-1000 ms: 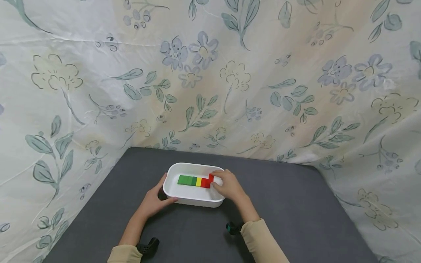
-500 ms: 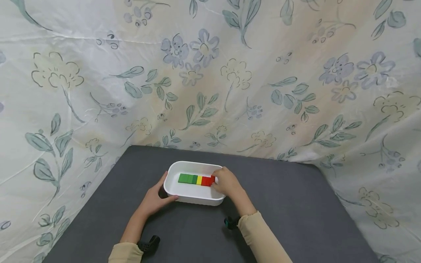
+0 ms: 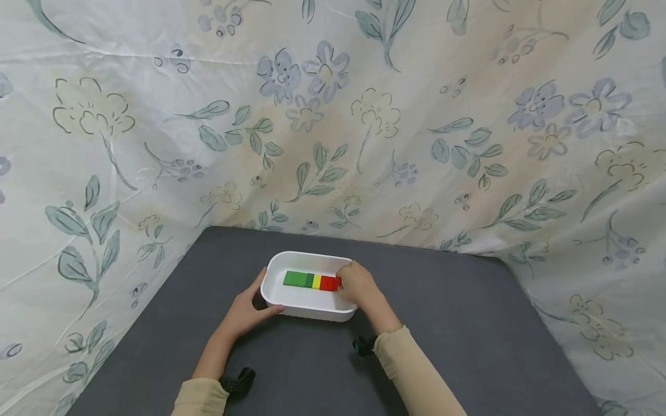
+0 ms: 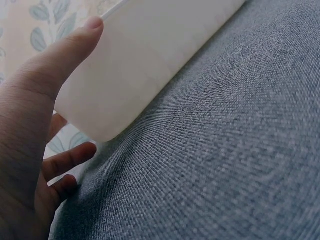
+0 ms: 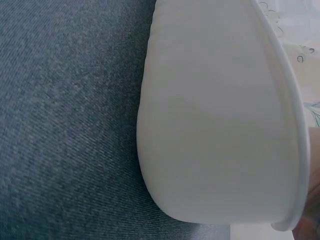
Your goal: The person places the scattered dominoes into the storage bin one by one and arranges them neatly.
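A white rectangular plastic tub (image 3: 312, 312) holds a row of flat coloured blocks: green blocks (image 3: 296, 279) at the left, then a narrow yellow block (image 3: 317, 281), then red (image 3: 327, 283). My left hand (image 3: 244, 309) grips the tub's left end, thumb over the front rim and fingers around the side. In the left wrist view the thumb presses the tub wall (image 4: 150, 55). Inside the tub's right end, my right hand (image 3: 359, 286) pinches a red block (image 3: 338, 282) at the end of the row, mostly covered by the fingers. The right wrist view shows mainly the tub's outer wall (image 5: 215, 115).
The tub stands on a dark grey cloth-covered table (image 3: 442, 323). Behind and at both sides hangs a floral curtain (image 3: 374, 173). Each wrist wears a black device, such as the left wrist strap (image 3: 238, 381).
The right hand has brought the red block down from a raised, offset position into line with the row's right end. The left hand keeps its hold on the tub.
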Action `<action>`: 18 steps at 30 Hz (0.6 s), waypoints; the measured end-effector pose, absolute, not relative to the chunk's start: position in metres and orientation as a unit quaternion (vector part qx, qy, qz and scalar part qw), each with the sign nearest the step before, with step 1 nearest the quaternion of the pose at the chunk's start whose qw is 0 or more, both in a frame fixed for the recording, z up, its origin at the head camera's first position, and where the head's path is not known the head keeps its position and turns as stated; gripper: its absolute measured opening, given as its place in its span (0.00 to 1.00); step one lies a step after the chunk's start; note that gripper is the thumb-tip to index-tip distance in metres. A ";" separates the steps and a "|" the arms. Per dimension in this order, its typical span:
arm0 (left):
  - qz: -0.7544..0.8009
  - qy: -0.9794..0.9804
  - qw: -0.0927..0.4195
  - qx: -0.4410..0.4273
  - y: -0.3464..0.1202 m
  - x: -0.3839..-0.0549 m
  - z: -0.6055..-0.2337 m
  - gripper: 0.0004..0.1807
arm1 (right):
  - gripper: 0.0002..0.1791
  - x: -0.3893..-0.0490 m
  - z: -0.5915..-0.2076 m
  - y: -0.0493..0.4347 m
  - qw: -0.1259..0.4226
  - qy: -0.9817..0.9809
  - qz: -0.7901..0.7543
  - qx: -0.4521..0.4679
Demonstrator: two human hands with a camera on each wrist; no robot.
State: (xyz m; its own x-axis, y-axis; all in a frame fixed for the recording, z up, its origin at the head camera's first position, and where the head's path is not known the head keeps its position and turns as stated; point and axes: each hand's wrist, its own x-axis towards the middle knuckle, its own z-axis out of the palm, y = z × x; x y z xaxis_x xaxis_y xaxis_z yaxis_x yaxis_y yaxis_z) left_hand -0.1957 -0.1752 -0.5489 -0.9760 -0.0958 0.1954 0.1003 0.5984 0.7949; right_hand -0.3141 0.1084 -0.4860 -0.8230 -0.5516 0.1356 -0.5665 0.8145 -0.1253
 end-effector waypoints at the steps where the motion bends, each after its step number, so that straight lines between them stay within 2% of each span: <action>1: -0.448 -0.888 0.109 -0.001 -0.175 -0.196 -0.549 0.67 | 0.02 -0.314 -0.486 0.108 0.047 -0.951 0.076 0.296; 7: -0.448 -0.889 0.098 0.003 -0.174 -0.198 -0.547 0.67 | 0.03 -0.316 -0.485 0.106 0.051 -0.949 0.059 0.305; 13: -0.447 -0.889 0.098 0.005 -0.174 -0.199 -0.548 0.66 | 0.08 -0.316 -0.483 0.104 0.035 -0.953 0.027 0.300; 18: -0.443 -0.890 0.106 0.003 -0.174 -0.199 -0.550 0.67 | 0.06 -0.317 -0.484 0.101 0.025 -0.955 0.019 0.296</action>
